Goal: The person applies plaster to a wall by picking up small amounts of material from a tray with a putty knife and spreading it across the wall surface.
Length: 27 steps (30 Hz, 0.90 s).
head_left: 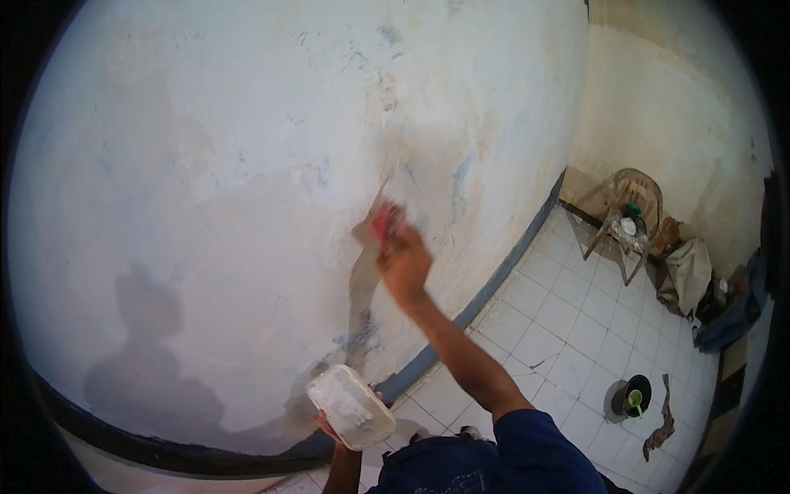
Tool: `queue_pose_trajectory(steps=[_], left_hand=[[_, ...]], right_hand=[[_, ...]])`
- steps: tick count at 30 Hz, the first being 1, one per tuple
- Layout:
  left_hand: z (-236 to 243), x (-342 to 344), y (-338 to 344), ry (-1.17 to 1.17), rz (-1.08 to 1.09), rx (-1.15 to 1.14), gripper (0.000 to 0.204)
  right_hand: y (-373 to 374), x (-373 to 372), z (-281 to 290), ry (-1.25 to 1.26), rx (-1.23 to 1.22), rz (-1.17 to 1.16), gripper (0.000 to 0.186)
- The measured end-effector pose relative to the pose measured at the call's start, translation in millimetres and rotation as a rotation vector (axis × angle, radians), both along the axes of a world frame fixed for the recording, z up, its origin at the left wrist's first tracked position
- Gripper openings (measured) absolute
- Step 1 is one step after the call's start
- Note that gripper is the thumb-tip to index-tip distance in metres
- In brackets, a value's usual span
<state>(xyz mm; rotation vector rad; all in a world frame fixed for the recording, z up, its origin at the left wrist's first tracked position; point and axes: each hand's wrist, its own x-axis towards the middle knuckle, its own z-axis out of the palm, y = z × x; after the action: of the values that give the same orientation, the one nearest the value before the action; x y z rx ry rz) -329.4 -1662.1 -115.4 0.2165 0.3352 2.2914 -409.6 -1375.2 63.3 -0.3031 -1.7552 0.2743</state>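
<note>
My right hand is closed around a red hand tool, reached out against the wall. Motion smears the tool, so its exact kind does not show. Around it the wall is patchy, with white and greyish areas, stains and bluish marks. Low in front of my body, my left hand grips a shallow, rounded white plastic tub from beneath and at its sides. White paste is smeared inside the tub, which is tilted close to the wall. Most of the left hand's fingers are behind the tub.
A blue-grey band runs along the wall's foot beside white floor tiles. At the far right stands a stained chair with things on it, near a draped cloth. A black bucket and a rag are on the floor.
</note>
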Motion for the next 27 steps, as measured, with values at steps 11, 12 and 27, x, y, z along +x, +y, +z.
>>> queue_pose_trajectory(steps=[11,12,27], left_hand=[[11.0,2.8,0.3,-0.021,0.009,0.058,0.095],[10.1,3.2,1.4,0.014,0.028,0.038,0.099],[3.1,-1.3,-3.4,-0.028,0.031,0.059,0.097]], right_hand=[[20.8,68.9,9.8,0.076,-0.127,-0.015,0.019],[48.3,63.2,29.5,0.107,-0.058,-0.094,0.019],[-38.4,63.7,-107.8,-0.108,0.056,0.287,0.032]])
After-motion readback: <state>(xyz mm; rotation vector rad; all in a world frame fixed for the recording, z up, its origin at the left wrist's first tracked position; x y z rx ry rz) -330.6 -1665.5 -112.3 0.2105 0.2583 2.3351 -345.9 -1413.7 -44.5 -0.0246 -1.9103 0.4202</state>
